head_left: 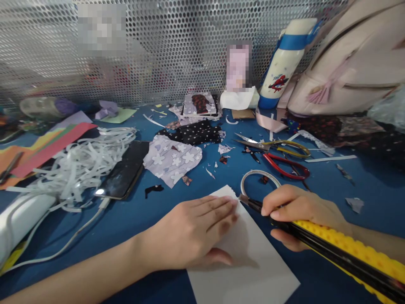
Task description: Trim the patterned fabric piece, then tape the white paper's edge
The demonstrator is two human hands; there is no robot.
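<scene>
My left hand (196, 232) lies flat on a sheet of white paper (253, 270), its fingers stretched toward the paper's top corner. My right hand (300, 215) is wrapped round a yellow and black cutter (341, 253), whose dark tip touches the paper's edge just right of my left fingertips. Behind the tip lies a white ring (259, 173). Farther back are scissors with yellow handles (291, 147) and a red-handled tool (284, 166). A piece of grey flowered fabric (174, 158) rests beyond my left hand.
A phone (126, 169) on a white cable and a heap of white strips (85, 164) lie at the left. Fabric scraps dot the blue table (126, 236). A bottle (287, 63) and a pale bag (354, 71) stand at the back right, before a perforated metal panel (177, 38).
</scene>
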